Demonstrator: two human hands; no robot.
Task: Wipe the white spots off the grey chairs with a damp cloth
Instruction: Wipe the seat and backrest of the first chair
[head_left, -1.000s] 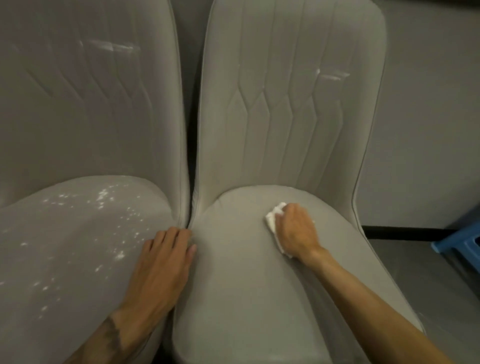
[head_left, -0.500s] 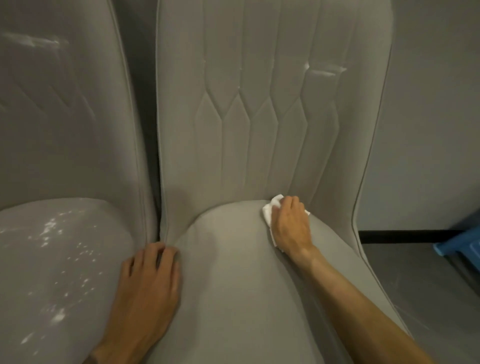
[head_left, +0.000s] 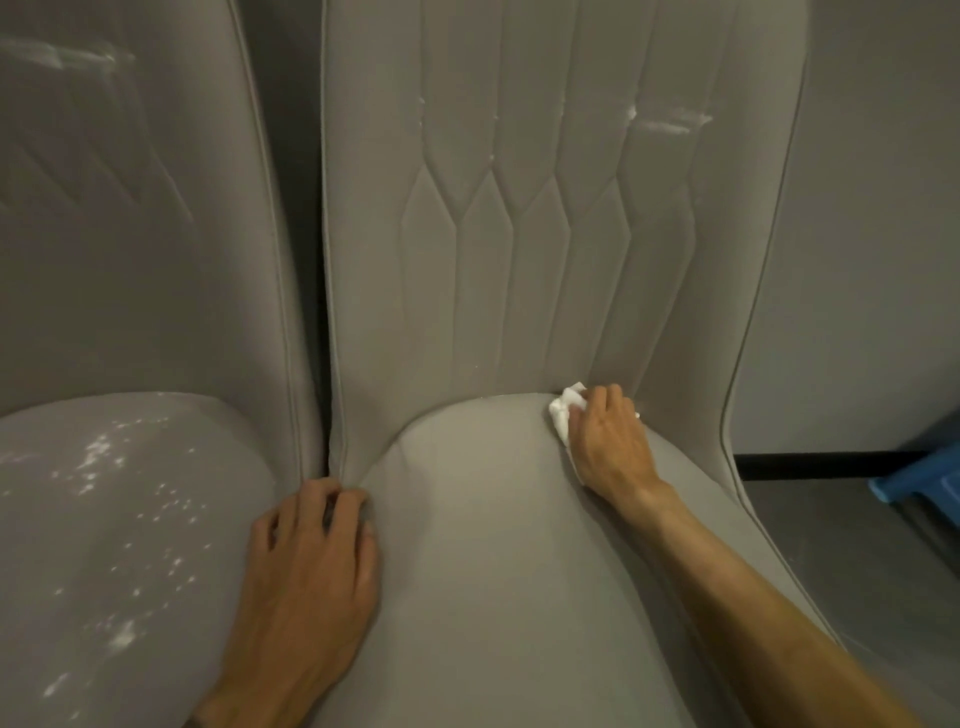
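Two grey upholstered chairs stand side by side. My right hand (head_left: 608, 441) grips a white cloth (head_left: 563, 413) and presses it into the crease where the right chair's seat (head_left: 483, 545) meets its backrest (head_left: 519, 234). A white smear (head_left: 670, 123) marks that backrest high on the right. My left hand (head_left: 306, 571) rests on the seat's left edge, fingers curled over the gap between the chairs. The left chair's seat (head_left: 62, 571) carries several white spots (head_left: 98, 457), and its backrest has a faint white smear (head_left: 47, 54).
A grey wall (head_left: 878, 234) with a black skirting strip (head_left: 826, 464) rises behind the right chair. A blue plastic object (head_left: 919, 480) sits on the dark floor at the far right.
My right hand has slid the cloth back across the right seat into the crease at the backrest. My left hand has curled its fingers at the seat edge. The view has shifted right.
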